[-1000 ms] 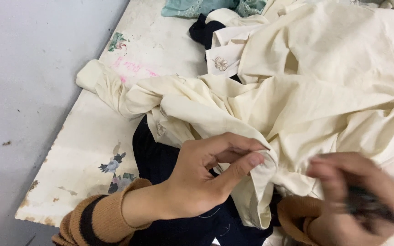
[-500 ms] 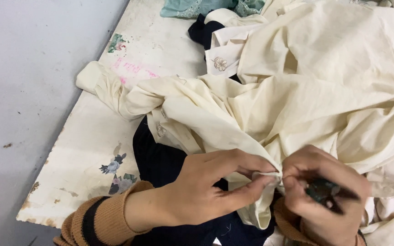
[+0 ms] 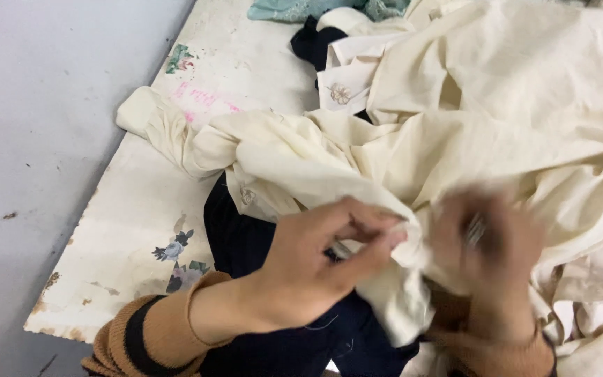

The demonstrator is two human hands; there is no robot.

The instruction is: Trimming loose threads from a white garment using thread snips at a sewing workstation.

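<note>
Table: worn white top with faded flower prints; left edge and near-left corner bare, rest under heaped cloth.
Dark garment: lying near the front edge, partly under the cream cloth.
Cream garment: spread across the middle and right of the table, one sleeve trailing toward the left edge.
Left hand: thumb and fingers pinched on a fold of the cream garment near the front edge.
Right hand: blurred, just beside the left, seemingly gripping a small metallic tool; grip impossible to tell for certain.
Progress: seemingly mid-work on one spot of the cloth; nothing visibly finished, pile unsorted.
</note>
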